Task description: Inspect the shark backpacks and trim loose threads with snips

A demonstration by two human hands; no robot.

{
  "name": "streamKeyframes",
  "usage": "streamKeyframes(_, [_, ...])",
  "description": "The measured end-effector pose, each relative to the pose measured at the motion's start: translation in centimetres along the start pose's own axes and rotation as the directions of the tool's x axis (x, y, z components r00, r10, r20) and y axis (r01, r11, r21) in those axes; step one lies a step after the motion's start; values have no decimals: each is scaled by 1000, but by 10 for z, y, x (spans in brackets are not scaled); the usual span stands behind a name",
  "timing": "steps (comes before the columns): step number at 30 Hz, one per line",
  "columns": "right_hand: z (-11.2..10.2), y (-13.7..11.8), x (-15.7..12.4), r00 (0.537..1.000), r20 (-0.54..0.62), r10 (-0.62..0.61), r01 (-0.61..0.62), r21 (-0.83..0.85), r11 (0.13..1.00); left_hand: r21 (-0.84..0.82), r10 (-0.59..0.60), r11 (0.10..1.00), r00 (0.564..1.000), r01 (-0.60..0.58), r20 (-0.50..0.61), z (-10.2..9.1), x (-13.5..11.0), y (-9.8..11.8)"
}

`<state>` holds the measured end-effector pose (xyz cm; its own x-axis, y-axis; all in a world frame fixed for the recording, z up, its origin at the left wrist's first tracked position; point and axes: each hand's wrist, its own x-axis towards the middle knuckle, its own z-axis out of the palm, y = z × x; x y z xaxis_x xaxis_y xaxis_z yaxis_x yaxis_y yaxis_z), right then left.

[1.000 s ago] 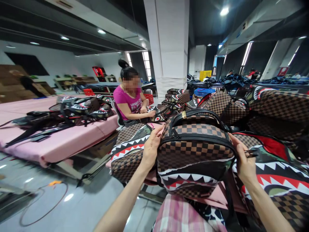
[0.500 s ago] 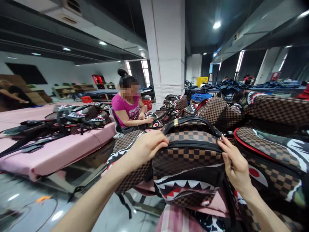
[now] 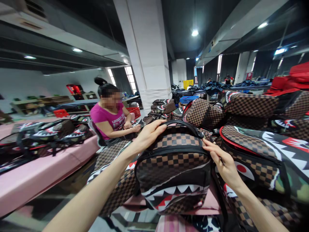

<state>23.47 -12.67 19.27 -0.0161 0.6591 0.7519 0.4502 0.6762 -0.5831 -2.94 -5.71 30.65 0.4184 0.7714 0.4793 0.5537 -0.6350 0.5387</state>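
Note:
A brown-and-black checkered backpack [image 3: 173, 161] stands upright in front of me, a shark-mouth print with white teeth and red across its front. A black carry handle [image 3: 184, 125] arches over its top, and a black zipper band runs below. At the top left my left hand [image 3: 151, 133] is closed on the backpack by the handle's left end, its fingertips partly hidden. My right hand [image 3: 223, 159] pinches the upper right edge near the handle's other end, thumb and fingers close together.
Close on the right lies another checkered backpack [image 3: 251, 141] with red trim. More bags are stacked behind, and one leans at the left. A seated co-worker [image 3: 108, 112] handles a bag beyond. On the left, a pink-covered table [image 3: 72, 153] carries several bags. A white pillar [image 3: 147, 48] rises behind.
My view has turned to the right, so the surroundings sit further left. My left hand has shifted from the front zipper edge up toward the handle's base. The right hand keeps its pinch.

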Motion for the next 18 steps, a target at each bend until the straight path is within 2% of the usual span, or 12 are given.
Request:
streamKeyframes(2, [-7,-3,10,994,2,109,-109,62,992,-42,-30,999,999,29,-20,2,-5,-1])
streamKeyframes(3, [-8,-5,17,992,7,124,-124,59,990,-57,-44,997,998,42,-37,2,-10,-2])
streamKeyframes(7, [-5,-11,43,994,75,76,-74,-35,997,-100,-100,991,989,89,-110,-1,-31,-10])
streamKeyframes(10, [3,-10,48,983,77,166,-173,99,980,-158,-159,978,979,138,-126,-4,-43,-13])
streamKeyframes(11, [5,-8,46,970,87,227,-240,192,952,-172,-169,974,977,146,-128,-5,-45,-12])
streamKeyframes(13, [7,-2,40,919,149,366,-395,373,839,-183,-175,972,976,150,-131,-5,-47,-9])
streamKeyframes(15, [6,4,34,876,197,441,-480,453,751,-179,-179,972,975,154,-132,-3,-46,-6])
streamKeyframes(16, [5,6,32,883,164,439,-463,447,765,-177,-182,972,974,157,-134,-2,-45,-4])
streamKeyframes(18, [0,7,29,934,12,357,-336,370,866,-171,-188,971,973,165,-134,1,-44,-4])
